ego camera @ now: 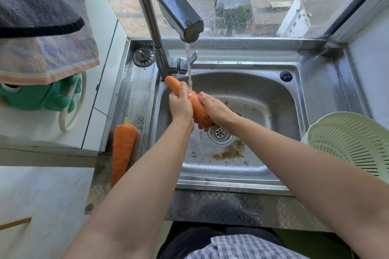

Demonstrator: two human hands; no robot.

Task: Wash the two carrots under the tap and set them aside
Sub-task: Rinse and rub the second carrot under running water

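Both my hands hold one orange carrot [197, 109] over the steel sink [242, 166], under the running stream from the tap [181, 17]. My left hand [181, 105] wraps its upper part, with the thin tip sticking out toward the tap base. My right hand [214, 109] grips the thick lower end above the drain [220, 132]. Water lands on the carrot between my hands. A second carrot [122, 149] lies on the steel ledge left of the basin, tip toward me.
A pale green plastic colander [349, 143] stands at the sink's right edge. Dirt and scraps lie near the drain. A sink plug [143, 56] rests on the back left ledge. A towel [42, 27] and a green rubber glove [42, 96] hang at left.
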